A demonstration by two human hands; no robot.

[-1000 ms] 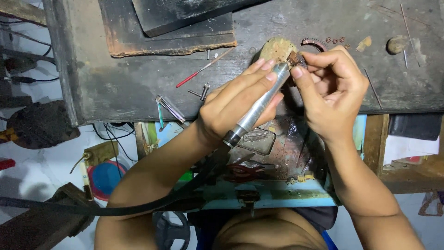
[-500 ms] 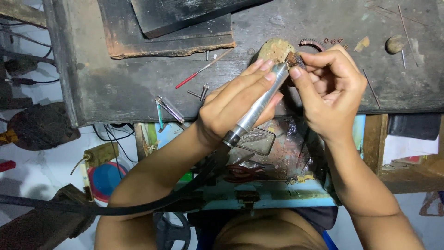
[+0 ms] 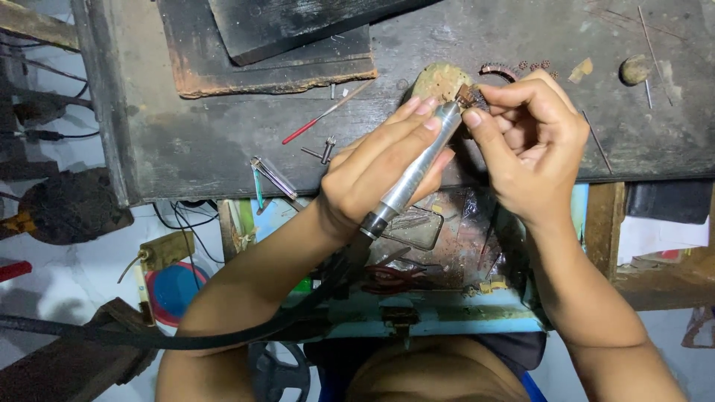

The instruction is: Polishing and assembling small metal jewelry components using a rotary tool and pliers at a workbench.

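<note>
Both hands are busy up near the top middle of the frame. Left hand (image 3: 376, 175) is wrapped around a silver rotary handpiece (image 3: 413, 175), fingers closed along its barrel like a pen grip, with a black flexible shaft (image 3: 223, 339) trailing off toward the lower left. Its tip meets a small dark metal piece (image 3: 471, 95) pinched tight between the thumb and fingertips of the right hand (image 3: 532, 141), right against a tan bench peg (image 3: 439, 78). A red-handled needle tool (image 3: 328, 113) lies to the left on the scuffed dark workbench (image 3: 194, 160).
</note>
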